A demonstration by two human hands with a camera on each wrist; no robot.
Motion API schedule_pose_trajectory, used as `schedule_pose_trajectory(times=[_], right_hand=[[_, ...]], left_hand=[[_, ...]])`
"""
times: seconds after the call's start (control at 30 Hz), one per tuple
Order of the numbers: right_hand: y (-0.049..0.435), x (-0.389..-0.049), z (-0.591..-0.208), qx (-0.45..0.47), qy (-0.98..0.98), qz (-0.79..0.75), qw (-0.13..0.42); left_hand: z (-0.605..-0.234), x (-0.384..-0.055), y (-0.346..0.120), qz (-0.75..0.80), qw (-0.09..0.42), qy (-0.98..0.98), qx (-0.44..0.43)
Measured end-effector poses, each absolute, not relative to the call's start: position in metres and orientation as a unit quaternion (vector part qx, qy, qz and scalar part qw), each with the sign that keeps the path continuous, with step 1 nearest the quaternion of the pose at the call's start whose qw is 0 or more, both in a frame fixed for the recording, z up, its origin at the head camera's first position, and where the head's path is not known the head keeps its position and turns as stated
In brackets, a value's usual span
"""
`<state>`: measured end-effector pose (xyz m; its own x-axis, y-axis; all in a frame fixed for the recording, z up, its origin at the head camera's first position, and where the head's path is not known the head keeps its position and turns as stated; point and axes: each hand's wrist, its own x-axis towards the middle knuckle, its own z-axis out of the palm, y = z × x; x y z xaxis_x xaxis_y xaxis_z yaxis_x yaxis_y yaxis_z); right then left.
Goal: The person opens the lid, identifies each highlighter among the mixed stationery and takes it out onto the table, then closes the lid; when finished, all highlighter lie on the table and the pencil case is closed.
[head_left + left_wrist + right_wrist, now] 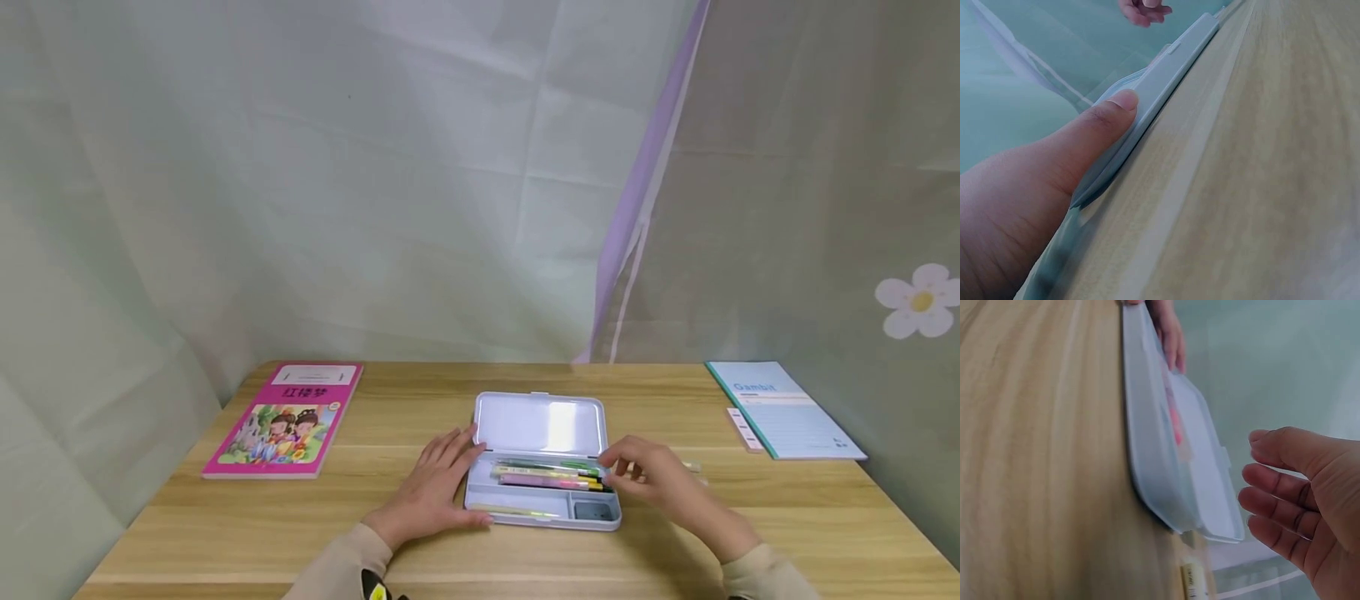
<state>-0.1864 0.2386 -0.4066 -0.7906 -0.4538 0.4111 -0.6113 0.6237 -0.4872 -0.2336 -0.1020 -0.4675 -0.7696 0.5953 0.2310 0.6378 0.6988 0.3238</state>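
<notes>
A white pencil case point(517, 423) lies on the table with its lid tipped back. Several pens point(543, 481) fill its rear compartment. In front are a thin, pale yellowish stick point(513, 510) and a dark grey square piece point(592, 510) in a small compartment. My left hand point(435, 487) rests along the case's left end, fingers extended toward the lid and thumb on the front side, as the left wrist view also shows. Above the case's right end hovers my right hand point(648, 475). Its fingers are loosely bent, with nothing held in the right wrist view.
A pink picture book point(281, 421) lies at the left. To the right are a pale blue notebook point(783, 412) and a small pinkish strip point(744, 430). A yellow labelled object point(1194, 580) lies past the case's right end. A curtain point(412, 208) hangs behind the wooden table point(420, 400).
</notes>
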Motion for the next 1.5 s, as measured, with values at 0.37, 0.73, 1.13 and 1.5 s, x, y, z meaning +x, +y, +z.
schedule_pose_trajectory(times=[0.37, 0.73, 1.13, 1.5], right_hand=[[0.228, -0.193, -0.422, 0.297, -0.903, 0.296, 0.098], [0.219, -0.193, -0.427, 0.267, -0.935, 0.214, 0.092], [0.214, -0.196, -0.432, 0.247, -0.948, 0.175, 0.100], [0.215, -0.195, -0.433, 0.260, -0.940, 0.175, 0.133]], left_hand=[[-0.466, -0.234, -0.103, -0.196, 0.061, -0.919, -0.338], [-0.464, -0.234, -0.101, -0.187, 0.043, -0.925, -0.328], [-0.466, -0.234, -0.101, -0.187, 0.039, -0.927, -0.323], [-0.466, -0.233, -0.101, -0.192, 0.039, -0.925, -0.327]])
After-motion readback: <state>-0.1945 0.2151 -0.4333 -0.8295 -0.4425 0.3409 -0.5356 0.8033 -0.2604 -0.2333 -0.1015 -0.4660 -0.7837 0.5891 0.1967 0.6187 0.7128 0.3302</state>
